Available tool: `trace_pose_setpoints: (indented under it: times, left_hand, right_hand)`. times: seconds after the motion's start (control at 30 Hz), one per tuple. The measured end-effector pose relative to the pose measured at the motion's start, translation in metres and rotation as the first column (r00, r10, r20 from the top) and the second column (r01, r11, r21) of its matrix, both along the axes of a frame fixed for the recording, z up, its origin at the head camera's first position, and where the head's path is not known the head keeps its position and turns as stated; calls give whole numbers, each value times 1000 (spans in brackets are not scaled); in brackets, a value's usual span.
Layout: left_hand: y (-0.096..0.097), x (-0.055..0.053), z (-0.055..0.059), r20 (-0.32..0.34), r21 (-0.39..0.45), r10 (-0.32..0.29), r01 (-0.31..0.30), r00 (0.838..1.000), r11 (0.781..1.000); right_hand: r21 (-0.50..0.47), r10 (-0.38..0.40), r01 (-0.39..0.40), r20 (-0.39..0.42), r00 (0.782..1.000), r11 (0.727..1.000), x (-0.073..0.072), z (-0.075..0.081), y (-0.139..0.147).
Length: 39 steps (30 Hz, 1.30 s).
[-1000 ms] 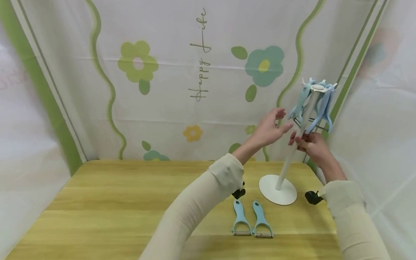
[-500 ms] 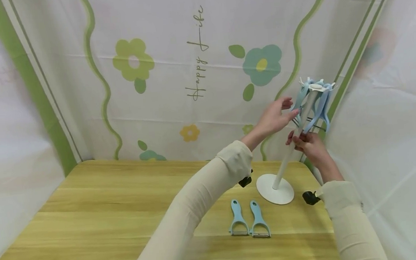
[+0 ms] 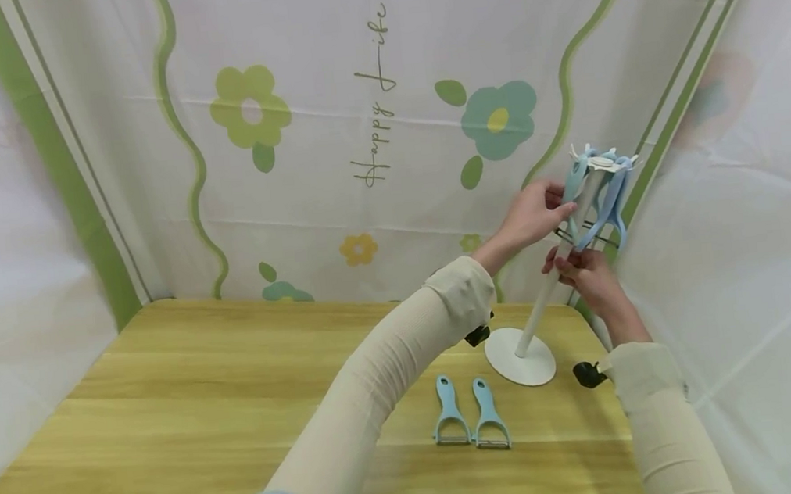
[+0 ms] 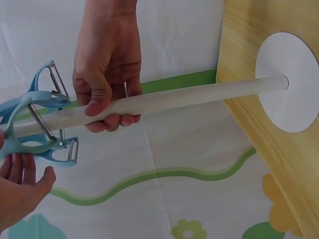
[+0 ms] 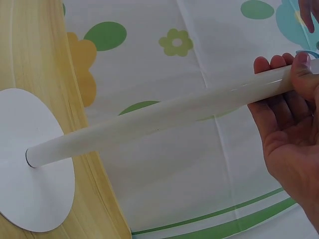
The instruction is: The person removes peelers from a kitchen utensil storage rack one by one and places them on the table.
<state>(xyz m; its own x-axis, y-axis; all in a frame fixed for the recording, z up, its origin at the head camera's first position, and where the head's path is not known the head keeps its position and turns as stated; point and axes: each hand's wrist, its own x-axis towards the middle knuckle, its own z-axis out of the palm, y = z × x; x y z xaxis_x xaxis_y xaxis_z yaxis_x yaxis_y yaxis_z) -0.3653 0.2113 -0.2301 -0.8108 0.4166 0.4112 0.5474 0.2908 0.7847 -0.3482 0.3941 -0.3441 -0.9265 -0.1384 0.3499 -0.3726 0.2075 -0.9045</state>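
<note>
The white stand [image 3: 542, 305] is on the tabletop [image 3: 206, 420] near its far right corner, with its round base [image 3: 500, 359] flat on the wood and its pole rising to a hooked top [image 3: 601, 163]. The right hand [image 3: 594, 278] has its thumb and fingers closed around the pole, just below the peelers that hang from the top. The left hand [image 3: 536, 213] is up beside the hooks, partly closed, thumb to one side and fingers to the other, pinching a pale green-blue peeler [image 3: 575, 178] that hangs on the side facing that hand. A bluer peeler [image 3: 614, 195] hangs on the opposite side of the pole, toward the tabletop's right edge; the hanging peelers overlap so much that their exact number is hard to tell. Two more, a left light-blue peeler [image 3: 447, 401] and a right light-blue peeler [image 3: 485, 402], lie side by side on the tabletop, nearer its right edge than its left and closer to the person than the base is. Their handles point toward the far edge and their blades toward the person. Past the far edge hangs a white curtain [image 3: 321, 42] printed with flowers, wavy green lines and the words "Happy Life". Both arms wear pale sleeves [image 3: 665, 427].
</note>
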Motion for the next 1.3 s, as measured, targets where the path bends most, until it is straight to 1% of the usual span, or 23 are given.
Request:
trace_pose_setpoints:
  times: [0.13, 0.3, 0.4, 0.5, 0.63, 0.73, 0.83, 0.9, 1.0, 1.1, 1.23, 1.3]
  left_hand:
    - [0, 1, 4, 6, -15, -7, 7, 1000, 1000]
    - [-3, 0, 5, 29, -12, -19, 20, 999, 1000]
    - [-5, -2, 4, 33, 1, -39, 39, 999, 999]
    - [-7, -2, 6, 39, 19, -46, 45, 998, 999]
    - [-7, 0, 9, 39, 47, -39, 37, 998, 998]
    - [-8, 1, 12, 26, 57, -34, 33, 999, 998]
    - [-9, 1, 13, 28, 75, -34, 32, 999, 997]
    - [-11, 0, 13, 32, 94, -49, 46, 998, 994]
    - [-14, -3, 13, 50, 137, -95, 88, 994, 987]
    - [-16, -4, 13, 51, 173, -126, 116, 991, 978]
    - [-19, -3, 13, 41, 187, -125, 115, 991, 976]
    - [-21, -1, 13, 30, 181, -126, 118, 992, 976]
  right_hand:
    - [-35, 17, -17, 2, 1000, 999, 1, 2, 0]
    - [-52, 25, -24, 18, 1000, 998, 3, 3, -3]
    - [-48, 22, -20, 23, 999, 999, 4, 2, -4]
    - [-48, 17, -15, 29, 999, 999, 3, 2, -4]
    - [-57, 13, -10, 36, 999, 998, 3, 2, -3]
    - [-61, 14, -12, 38, 999, 998, 4, 3, -3]
    - [-66, 22, -20, 34, 999, 998, 6, 3, -3]
    - [-69, 31, -29, 30, 999, 997, 6, 3, -3]
    - [-69, 30, -28, 23, 999, 997, 6, 3, -3]
    - [-47, 21, -20, 17, 1000, 999, 7, 3, -2]
    - [-44, 23, -22, 18, 1000, 999, 6, 3, -2]
    - [-62, 32, -30, 22, 999, 998, 6, 3, -2]
